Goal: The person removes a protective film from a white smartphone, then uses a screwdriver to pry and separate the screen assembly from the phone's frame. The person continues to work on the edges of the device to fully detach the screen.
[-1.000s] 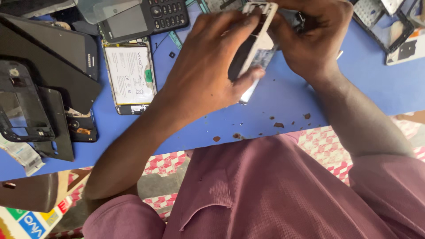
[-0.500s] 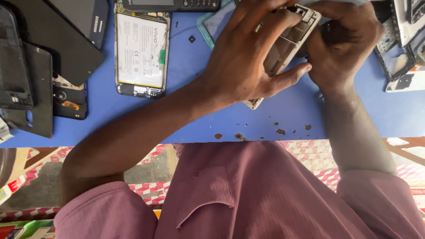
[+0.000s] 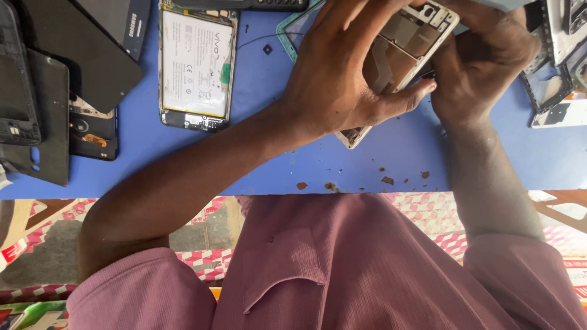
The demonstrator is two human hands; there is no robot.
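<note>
From the head camera I look straight down over my maroon shirt [image 3: 342,269] at a blue worktop [image 3: 403,153]. My left hand [image 3: 342,79] is wrapped around an opened phone frame [image 3: 409,43], fingers over its far side and the thumb pressed along its near edge, so it is grasping the frame and holding it tilted, the lower corner down near the worktop. My right hand [image 3: 483,67] is closed on the same frame from the other side, fingertips tucked in against its edge just beside my left thumb; I cannot tell whether they pinch a small part there, as the spot is hidden. The frame's inside faces up, showing grey metal plates and a camera cutout at the top corner.

To the left of my left hand, well apart, a second phone with its back removed [image 3: 197,64] lies flat, its white battery filling the body like a tray. Further left a dark back cover [image 3: 122,21] and several black screen panels [image 3: 43,104] overlap in a stack. Beyond my right hand, at the far right edge, more phone frames and parts [image 3: 556,79] lie close together. Just below both hands, small brown chips [image 3: 385,180] mark the worktop's near edge.
</note>
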